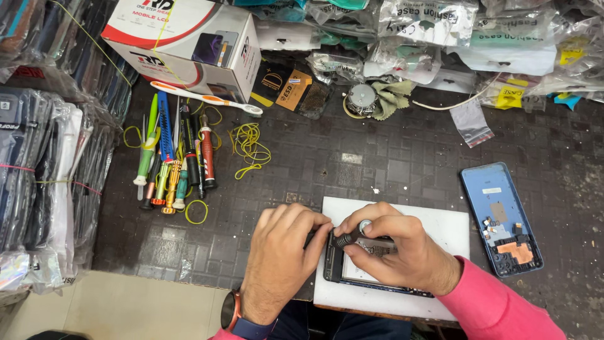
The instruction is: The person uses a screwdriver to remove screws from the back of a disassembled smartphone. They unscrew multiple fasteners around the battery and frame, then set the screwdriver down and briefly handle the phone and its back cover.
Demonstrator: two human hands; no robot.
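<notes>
An opened phone [352, 271] lies on a white pad [440, 226] near the front edge of the dark work mat. My right hand [396, 249] grips a small black-handled screwdriver [347, 237], its silver cap under my fingertip and its tip down at the phone's upper left corner. My left hand [283, 252] rests curled over the phone's left end, fingertips touching the screwdriver shaft. Most of the phone is hidden beneath both hands.
A blue phone back cover [500, 217] with small parts on it lies to the right. Several screwdrivers and tools [173, 157] lie at left, with yellow rubber bands [250, 148], a toothbrush [207, 99] and a white box [189, 44]. Bagged phone cases line the back and left.
</notes>
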